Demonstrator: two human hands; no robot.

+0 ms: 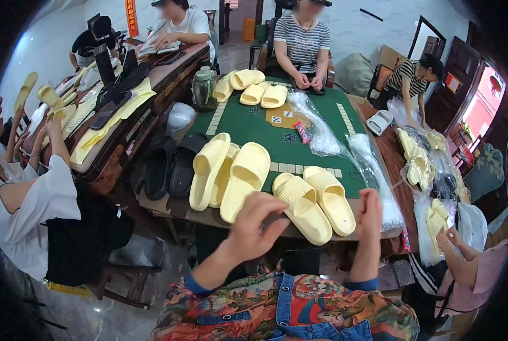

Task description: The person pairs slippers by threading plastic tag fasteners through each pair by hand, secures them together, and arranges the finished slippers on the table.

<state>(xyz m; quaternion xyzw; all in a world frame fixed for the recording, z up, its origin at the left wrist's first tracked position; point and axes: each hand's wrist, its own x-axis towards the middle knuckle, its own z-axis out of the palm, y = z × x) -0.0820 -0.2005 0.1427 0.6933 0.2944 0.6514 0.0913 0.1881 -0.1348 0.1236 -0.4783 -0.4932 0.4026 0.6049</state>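
Note:
My left hand (255, 225) is raised at the near table edge, thumb and curved fingers apart, with nothing in it. It overlaps the view of a pale yellow slide slipper (249, 170) just behind. Further left stands another yellow slipper (209, 170), partly covering a third one. Between my hands a pair of yellow slippers rests side by side, the left slipper (303, 210) and the right slipper (332, 199), toes away from me. Beside the right slipper my right hand (370, 213) is held upright and edge-on, fingers extended, holding nothing I can see.
Clear plastic bags (373, 176) lie along the table's right side. Black slippers (183, 162) sit at the left corner. More yellow slippers (254, 91) and a jar (204, 91) are at the far side of the green table mat (237, 122). Several people work around, one opposite (302, 42).

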